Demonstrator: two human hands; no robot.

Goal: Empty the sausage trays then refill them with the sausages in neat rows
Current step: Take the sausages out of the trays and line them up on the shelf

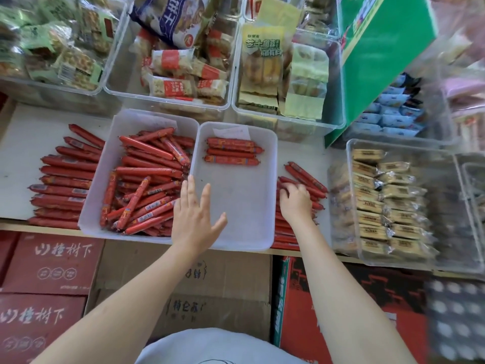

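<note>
Two white sausage trays sit side by side on the shelf. The left tray [105, 164] holds a loose jumble of red sausages [149, 179]. The right tray [270, 179] holds one short row of sausages [232, 151] at its far end. My left hand [195, 214] lies open, fingers spread, over the near left part of the right tray. My right hand [295, 200] curls its fingers round sausages in the pile [307, 179] on the shelf just right of that tray. More long sausages [64, 177] lie in a row on the shelf left of the trays.
Clear bins of packaged snacks [178, 67] stand behind the trays. Another clear bin of wrapped bars [388, 206] sits to the right. A green box [378, 56] leans at the back right. Cardboard cartons [52, 264] are stacked under the shelf edge.
</note>
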